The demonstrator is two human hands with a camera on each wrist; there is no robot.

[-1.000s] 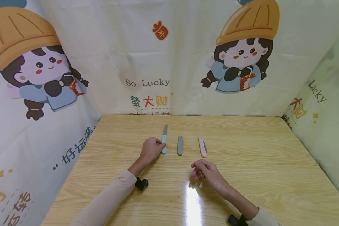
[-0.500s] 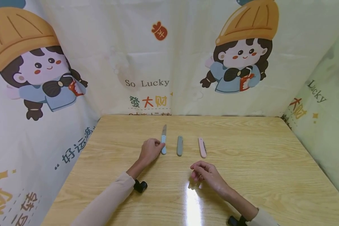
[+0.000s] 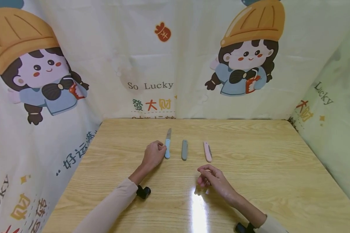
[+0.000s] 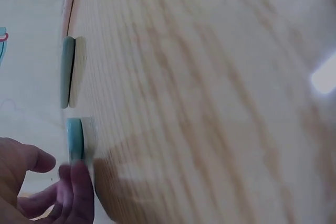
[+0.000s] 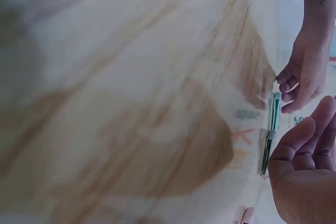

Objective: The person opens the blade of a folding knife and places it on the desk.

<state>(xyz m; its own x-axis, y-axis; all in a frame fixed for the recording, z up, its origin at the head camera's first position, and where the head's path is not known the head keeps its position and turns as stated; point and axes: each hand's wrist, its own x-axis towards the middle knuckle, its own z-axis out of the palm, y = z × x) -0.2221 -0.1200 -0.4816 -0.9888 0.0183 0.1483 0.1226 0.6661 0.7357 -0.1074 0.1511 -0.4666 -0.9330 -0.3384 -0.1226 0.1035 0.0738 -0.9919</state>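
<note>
In the head view a light-blue folding knife point(image 3: 167, 149) lies on the table, its blade unfolded and pointing to the far side. My left hand point(image 3: 154, 156) is at the left of its handle. Thumb and fingers stand apart in the left wrist view, with fingertips beside the blue handle point(image 4: 75, 137); whether they touch it I cannot tell. A grey-green folding knife point(image 3: 184, 150) lies folded to the right. Farther right is a pink folding knife point(image 3: 207, 151), folded, with metal showing along its right side. My right hand point(image 3: 214, 179) hovers nearer me, fingers loosely curled, holding nothing.
A wood-grain table point(image 3: 250, 145) carries the row of knives. Behind and at both sides hangs a printed cloth point(image 3: 192, 64) with cartoon figures and lettering. Black wrist cameras point(image 3: 143, 192) sit on both forearms. A bright light reflection shows near the table's front.
My left thumb and fingers have eased off the blue knife's handle and shifted slightly left. The right hand has stayed nearly still; the knives lie as before. The head view has shifted slightly.
</note>
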